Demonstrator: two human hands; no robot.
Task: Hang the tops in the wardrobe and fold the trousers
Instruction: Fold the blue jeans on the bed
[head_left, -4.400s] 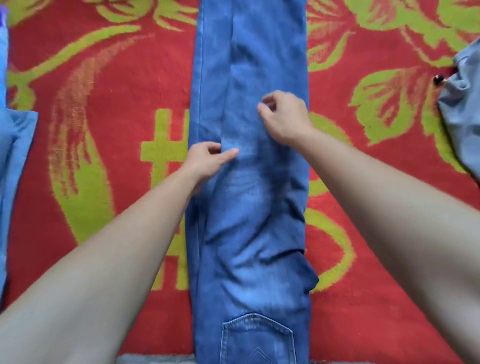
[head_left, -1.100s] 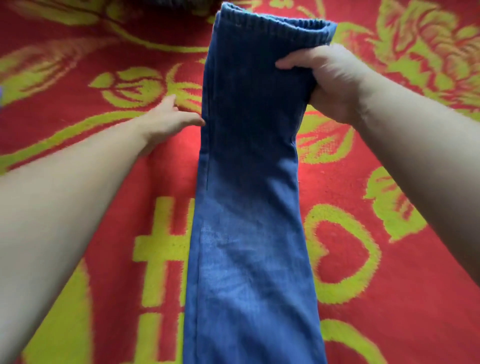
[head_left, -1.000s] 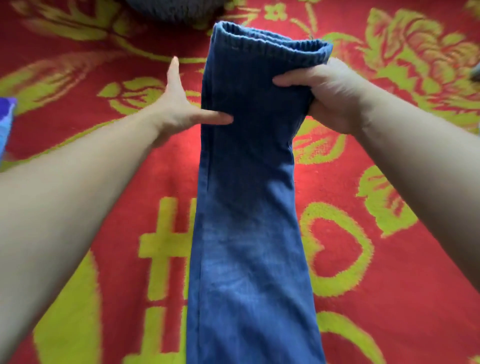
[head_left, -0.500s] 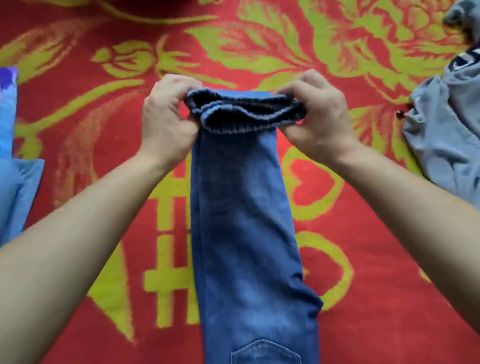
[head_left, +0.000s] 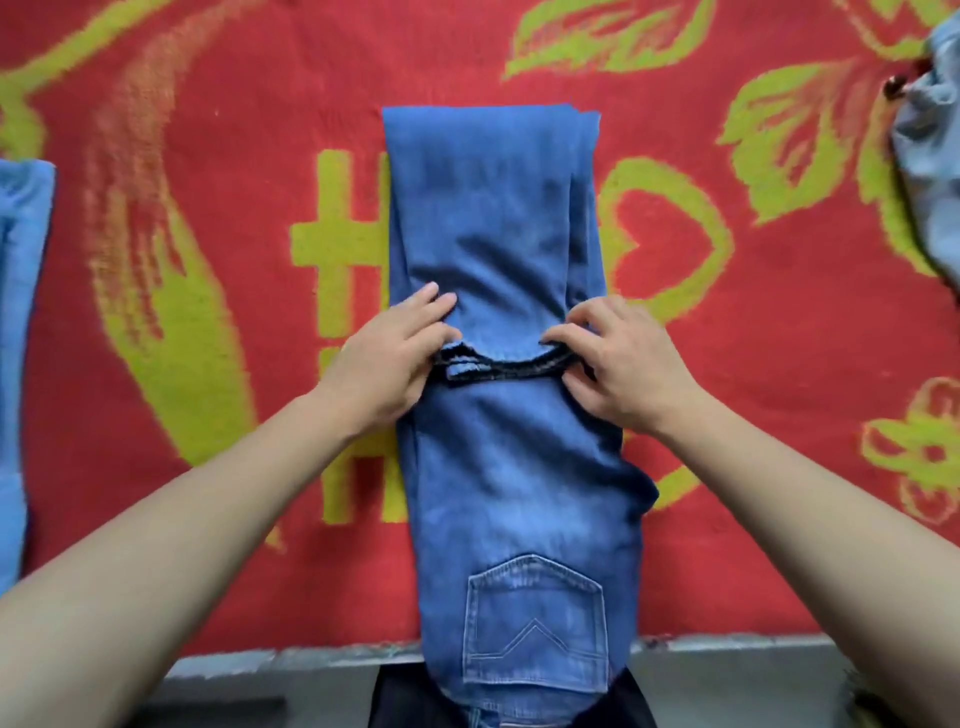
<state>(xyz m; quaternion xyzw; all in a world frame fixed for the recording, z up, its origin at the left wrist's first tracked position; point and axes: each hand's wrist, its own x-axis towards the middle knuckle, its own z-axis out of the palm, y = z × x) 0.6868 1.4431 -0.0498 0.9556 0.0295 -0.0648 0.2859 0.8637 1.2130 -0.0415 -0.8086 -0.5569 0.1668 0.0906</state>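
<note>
Where the two legs are doubled back on themselves, the jeans (head_left: 519, 467) form a long flat rectangle of mid-blue denim, faded paler across the seat and thigh, with a straight fold at the far end. The dark, stitched hems (head_left: 498, 366) lie in a shallow curve across the middle of the trousers. A back pocket (head_left: 535, 629) with pale double stitching and a chevron seam sits at the near end, where the waist hangs over the edge toward the person. The left hand (head_left: 387, 364) pinches the hems' left corner, its fingers lying fairly straight over the folded leg. The right hand (head_left: 623, 369) pinches the right corner with curled fingers.

The jeans lie lengthwise in the middle of a red cloth (head_left: 234, 156) with a nubby, towel-like weave and yellow-green leaves, flowers and a heart worked into it; it covers the surface. A grey strip (head_left: 260, 660) runs along its near edge. A pale blue garment (head_left: 21, 312) lies at the left edge of view, and a crumpled grey-blue garment (head_left: 930, 156) at the upper right, both well apart from the jeans.

Half a second ago both hands held the hems bunched and lifted above the leg, farther from the pocket; now the hems are laid down flat.
</note>
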